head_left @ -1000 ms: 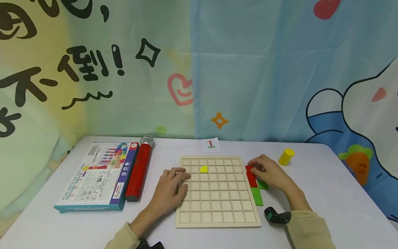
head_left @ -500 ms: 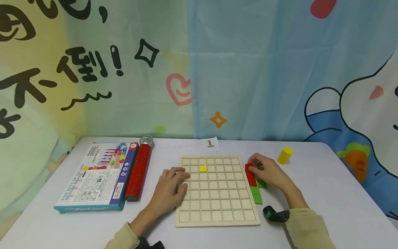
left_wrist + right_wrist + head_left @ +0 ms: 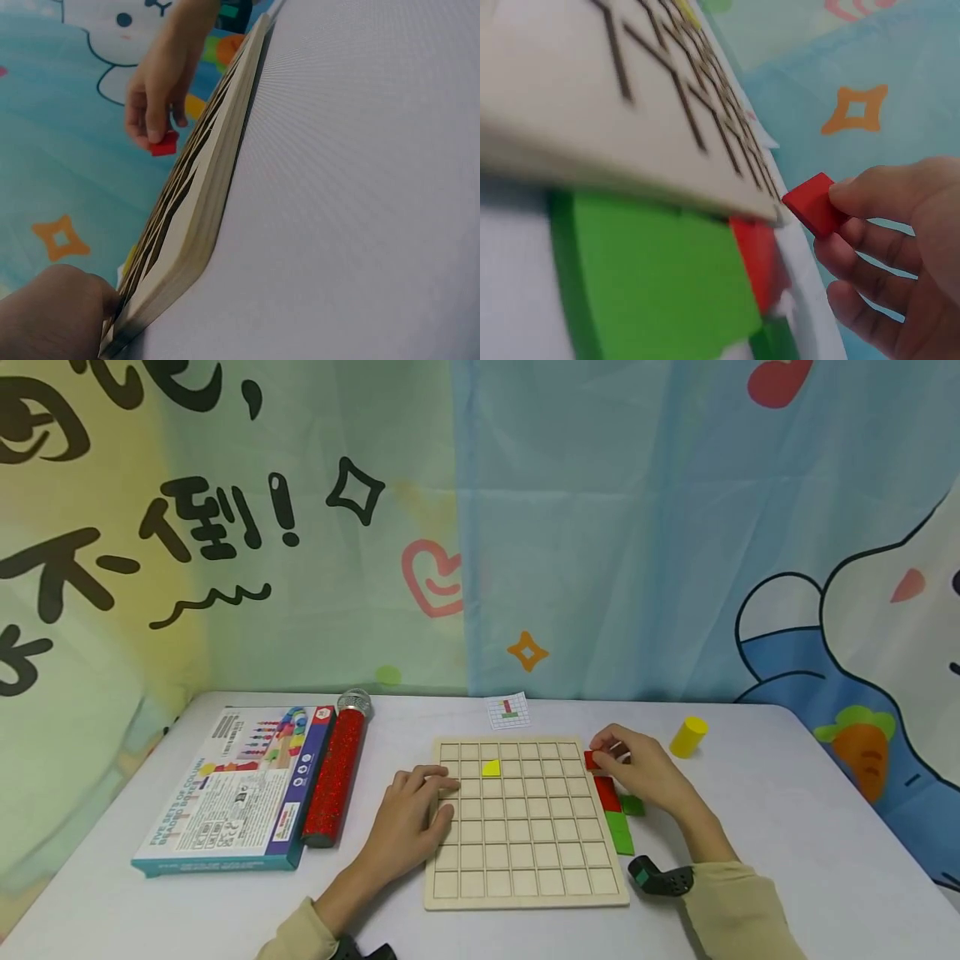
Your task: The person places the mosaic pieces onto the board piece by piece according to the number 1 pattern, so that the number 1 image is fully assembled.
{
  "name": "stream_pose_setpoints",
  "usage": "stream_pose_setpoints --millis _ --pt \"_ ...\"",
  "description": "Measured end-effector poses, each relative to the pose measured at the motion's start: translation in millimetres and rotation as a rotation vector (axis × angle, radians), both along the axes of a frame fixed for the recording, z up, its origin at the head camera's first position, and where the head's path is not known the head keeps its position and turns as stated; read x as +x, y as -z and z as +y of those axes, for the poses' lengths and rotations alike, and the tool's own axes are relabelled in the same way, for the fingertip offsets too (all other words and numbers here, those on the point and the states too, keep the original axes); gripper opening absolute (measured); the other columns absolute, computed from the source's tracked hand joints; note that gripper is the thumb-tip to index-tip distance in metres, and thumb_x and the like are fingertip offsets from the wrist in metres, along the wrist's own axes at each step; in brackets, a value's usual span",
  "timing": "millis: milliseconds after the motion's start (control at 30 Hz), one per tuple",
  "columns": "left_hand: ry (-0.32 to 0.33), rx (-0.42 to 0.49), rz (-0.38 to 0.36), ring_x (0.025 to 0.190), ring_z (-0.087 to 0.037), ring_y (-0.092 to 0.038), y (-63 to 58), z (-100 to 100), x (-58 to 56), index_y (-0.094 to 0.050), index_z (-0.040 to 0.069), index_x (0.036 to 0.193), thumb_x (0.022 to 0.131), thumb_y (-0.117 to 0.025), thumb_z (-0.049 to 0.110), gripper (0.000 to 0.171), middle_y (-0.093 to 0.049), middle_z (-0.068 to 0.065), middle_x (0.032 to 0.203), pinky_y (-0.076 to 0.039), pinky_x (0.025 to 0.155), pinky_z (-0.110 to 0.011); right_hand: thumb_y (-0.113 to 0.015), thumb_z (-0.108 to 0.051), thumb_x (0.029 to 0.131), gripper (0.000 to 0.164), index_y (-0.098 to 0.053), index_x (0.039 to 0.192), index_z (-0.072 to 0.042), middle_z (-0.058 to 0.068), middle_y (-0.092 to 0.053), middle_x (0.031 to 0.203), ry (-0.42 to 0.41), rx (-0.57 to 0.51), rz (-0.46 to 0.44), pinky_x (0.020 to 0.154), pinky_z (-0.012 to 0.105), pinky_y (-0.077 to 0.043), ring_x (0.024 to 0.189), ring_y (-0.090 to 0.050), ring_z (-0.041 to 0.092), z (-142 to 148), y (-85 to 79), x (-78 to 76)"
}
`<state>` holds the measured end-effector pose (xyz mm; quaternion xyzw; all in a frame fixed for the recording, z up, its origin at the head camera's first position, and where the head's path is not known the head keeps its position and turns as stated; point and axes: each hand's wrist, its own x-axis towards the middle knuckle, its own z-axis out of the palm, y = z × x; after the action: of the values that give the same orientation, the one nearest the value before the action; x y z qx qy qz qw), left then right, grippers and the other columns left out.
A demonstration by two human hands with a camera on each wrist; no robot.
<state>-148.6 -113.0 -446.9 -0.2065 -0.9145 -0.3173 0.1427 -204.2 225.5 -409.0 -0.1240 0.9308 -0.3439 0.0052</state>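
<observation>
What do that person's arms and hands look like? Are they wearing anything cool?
The left hand and right hand are bare. The left sleeve and right sleeve are plain tan and long. A small black gadget with a greenish patch sits by the right wrist; another black gadget is by the left, partly cut off.

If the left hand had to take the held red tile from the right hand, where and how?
Probably the red tile by its bare end, coming from the left over the board: the right hand pinches the opposite end. It's a flat block, so its two broad faces should suit a pinch.
</observation>
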Motion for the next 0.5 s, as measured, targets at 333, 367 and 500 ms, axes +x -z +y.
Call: stream_pose_setpoints --millis 333,367,500 --pt "0.003 0.001 0.007 0.1 -0.019 -0.047 1.3 -1.0 -0.1 -0.066 0.019 0.11 0.087 -0.06 0.017 0.024 -0.058 -0.003 0.124 -0.037 0.083 -0.037 -0.06 -0.016 0.092 0.011 -0.061 0.102 -0.012 0.003 -0.066 0.097 -0.09 -0.068 0.047 0.076 0.03 -0.051 0.089 -0.062 0.019 -20.7 -3.5 -2.9" --pt "0.003 0.001 0.006 0.1 -0.019 -0.047 1.5 -0.9 -0.4 -0.066 0.019 0.111 0.087 -0.06 0.017 0.024 -0.058 -0.003 0.124 -0.037 0.083 -0.037 -0.06 -0.016 0.092 0.011 -0.061 0.102 -0.012 0.003 -0.066 0.097 -0.097 -0.072 0.046 0.077 0.03 -0.051 0.089 -0.062 0.019 -23.1 -3.6 -3.2" --pt "0.004 0.0 0.01 0.101 -0.019 -0.048 2.2 -0.7 -1.2 -0.066 0.019 0.111 0.087 -0.06 0.018 0.024 -0.058 -0.002 0.124 -0.037 0.083 -0.038 -0.06 -0.016 0.092 0.011 -0.061 0.103 -0.012 0.003 -0.065 0.098 -0.117 -0.099 0.026 0.079 0.033 -0.05 0.088 -0.062 0.019 -33.9 -4.7 -3.9"
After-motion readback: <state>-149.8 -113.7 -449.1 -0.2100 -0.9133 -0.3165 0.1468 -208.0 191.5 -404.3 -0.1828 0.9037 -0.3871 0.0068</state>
